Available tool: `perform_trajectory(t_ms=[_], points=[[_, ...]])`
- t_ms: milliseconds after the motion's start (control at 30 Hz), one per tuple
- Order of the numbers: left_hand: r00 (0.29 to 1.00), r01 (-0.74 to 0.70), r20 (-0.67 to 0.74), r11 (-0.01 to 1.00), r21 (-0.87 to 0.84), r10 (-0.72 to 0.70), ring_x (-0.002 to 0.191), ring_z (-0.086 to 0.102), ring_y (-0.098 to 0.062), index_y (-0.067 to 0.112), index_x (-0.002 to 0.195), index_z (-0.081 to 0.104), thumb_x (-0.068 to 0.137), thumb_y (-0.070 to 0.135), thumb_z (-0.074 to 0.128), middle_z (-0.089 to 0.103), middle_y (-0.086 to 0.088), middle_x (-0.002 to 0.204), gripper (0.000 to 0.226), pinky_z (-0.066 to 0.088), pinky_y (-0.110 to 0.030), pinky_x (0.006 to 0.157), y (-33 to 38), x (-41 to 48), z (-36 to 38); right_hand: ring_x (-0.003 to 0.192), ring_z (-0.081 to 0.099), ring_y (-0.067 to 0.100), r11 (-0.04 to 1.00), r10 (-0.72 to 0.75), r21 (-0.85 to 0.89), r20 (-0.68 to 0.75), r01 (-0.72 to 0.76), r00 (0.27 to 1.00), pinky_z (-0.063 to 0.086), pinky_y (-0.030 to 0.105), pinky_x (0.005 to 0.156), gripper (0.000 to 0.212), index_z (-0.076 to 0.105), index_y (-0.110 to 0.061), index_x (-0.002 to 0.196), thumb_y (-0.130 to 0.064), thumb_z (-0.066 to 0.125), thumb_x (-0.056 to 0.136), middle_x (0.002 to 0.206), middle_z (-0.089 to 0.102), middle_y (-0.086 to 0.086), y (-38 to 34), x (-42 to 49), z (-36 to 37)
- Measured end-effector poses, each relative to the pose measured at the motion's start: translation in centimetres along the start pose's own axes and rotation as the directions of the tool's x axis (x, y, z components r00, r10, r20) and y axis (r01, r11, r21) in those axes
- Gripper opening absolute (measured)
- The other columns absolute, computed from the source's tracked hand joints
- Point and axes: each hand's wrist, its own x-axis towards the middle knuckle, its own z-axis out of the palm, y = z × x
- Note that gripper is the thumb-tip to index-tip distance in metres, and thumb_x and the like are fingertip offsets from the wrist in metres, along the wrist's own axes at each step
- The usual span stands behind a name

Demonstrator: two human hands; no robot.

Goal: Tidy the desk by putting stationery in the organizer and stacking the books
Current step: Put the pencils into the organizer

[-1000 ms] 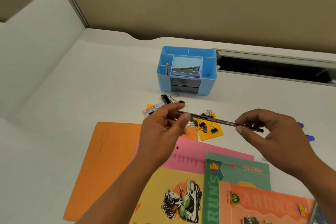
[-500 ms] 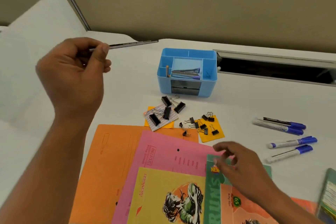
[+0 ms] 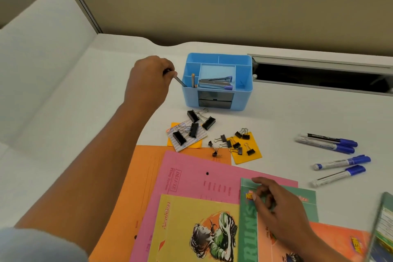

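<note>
Lying nearest, a yellow book [image 3: 191,229], a green book [image 3: 306,204] and an orange book [image 3: 331,244] overlap one another on top of a pink folder [image 3: 202,176], which in turn lies on an orange folder [image 3: 131,187]. The right hand [image 3: 282,210] sits over the green book's upper left corner, fingers loosely bent and holding nothing. At the right edge another book [image 3: 382,225] shows only as a blurred strip.

Beyond the folders, large binder clips [image 3: 193,127] lie on and beside a small card, and small binder clips [image 3: 236,144] are scattered on and around a yellow sticky note [image 3: 253,155]. Well to the right, four blue-capped markers [image 3: 327,142] lie flat on the white desk [image 3: 85,102] in two loose pairs.

Farther back, the left hand [image 3: 148,83] pinches the top of a dark pen [image 3: 180,81]. The pen slants down to the right, with its lower end inside the front left compartment of the blue organizer [image 3: 242,100]. A pencil [image 3: 193,80] stands in that same compartment, and a stapler [image 3: 214,83] lies across the raised centre tray.
</note>
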Motion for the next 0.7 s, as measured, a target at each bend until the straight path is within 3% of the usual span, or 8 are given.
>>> perform_trajectory(t_ms=[67, 200, 400, 567, 700], points=[[0.998, -0.002, 0.066, 0.999, 0.042, 0.000, 0.080, 0.056, -0.018, 0.010, 0.108, 0.072, 0.095, 0.023, 0.059, 0.070, -0.011, 0.098, 0.023, 0.040, -0.026, 0.074, 0.2, 0.4, 0.9, 0.068, 0.057, 0.008, 1.000, 0.001, -0.019, 0.003, -0.001, 1.000, 0.043, 0.013, 0.054, 0.048, 0.050, -0.048, 0.114, -0.018, 0.072, 0.083, 0.095, 0.060, -0.023, 0.2, 0.0, 0.1], [0.990, 0.068, 0.125, 0.998, 0.004, -0.068, 0.092, 0.063, -0.022, 0.013, 0.122, 0.065, 0.092, 0.021, 0.064, 0.071, -0.008, 0.104, 0.030, 0.050, -0.033, 0.086, 0.6, 0.6, 2.1, 0.068, 0.056, 0.007, 0.999, -0.013, -0.046, 0.012, 0.013, 1.000, 0.041, 0.009, 0.053, 0.045, 0.052, -0.045, 0.115, -0.020, 0.072, 0.083, 0.095, 0.059, -0.026, 0.5, 0.0, 0.3], [0.966, 0.237, 0.131, 0.967, -0.093, -0.224, 0.079, 0.062, -0.016, 0.020, 0.112, 0.058, 0.086, 0.022, 0.072, 0.067, 0.003, 0.088, 0.030, 0.050, -0.030, 0.072, -0.2, -1.8, 3.2, 0.072, 0.056, 0.002, 0.997, -0.013, -0.081, 0.001, 0.013, 1.000, 0.040, 0.009, 0.052, 0.036, 0.059, -0.037, 0.114, -0.025, 0.072, 0.083, 0.078, 0.057, -0.029, 0.9, -0.1, 0.4], [0.952, 0.234, 0.231, 0.963, -0.136, -0.199, 0.087, 0.058, -0.011, 0.027, 0.118, 0.050, 0.085, 0.044, 0.067, 0.059, 0.011, 0.100, 0.041, 0.050, -0.033, 0.073, 1.1, -9.6, 5.0, 0.075, 0.056, 0.001, 0.993, -0.044, -0.114, -0.017, 0.042, 0.999, 0.041, 0.008, 0.057, 0.028, 0.061, -0.036, 0.111, -0.032, 0.067, 0.085, 0.081, 0.057, -0.030, 0.8, -0.2, 0.4], [0.927, 0.158, 0.360, 0.980, -0.119, -0.105, 0.111, 0.054, -0.015, 0.022, 0.126, 0.052, 0.086, 0.052, 0.061, 0.058, 0.005, 0.120, 0.051, 0.046, -0.033, 0.091, 2.8, -17.5, 7.9, 0.075, 0.053, -0.003, 0.988, -0.068, -0.139, -0.019, 0.064, 0.998, 0.037, 0.005, 0.059, 0.022, 0.062, -0.035, 0.108, -0.033, 0.064, 0.087, 0.083, 0.055, -0.028, 0.7, -0.3, 0.4]])
